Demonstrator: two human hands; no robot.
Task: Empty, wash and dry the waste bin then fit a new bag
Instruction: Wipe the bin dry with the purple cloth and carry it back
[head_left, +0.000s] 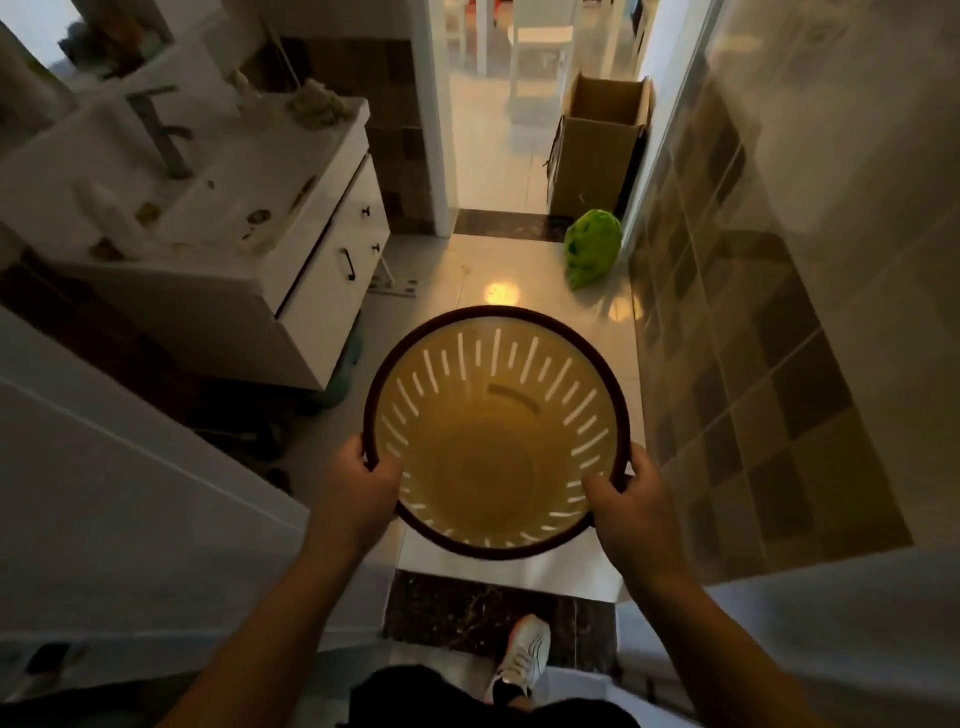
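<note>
I hold a round yellow waste bin (496, 364) with a dark brown rim and slotted sides, upright above the floor in front of me. Its inside is bare, with no bag in it. My left hand (358, 480) grips the rim at the near left, thumb inside. My right hand (626, 493) grips the rim at the near right. A tied green bag (592, 247) lies on the floor ahead, by the doorway.
A white sink cabinet (332, 270) with a tap (161, 135) stands at the left. A tiled wall (753, 364) runs along the right. An open cardboard box (597, 150) stands past the doorway. A dark threshold strip (467, 613) and my shoe (522, 660) are below.
</note>
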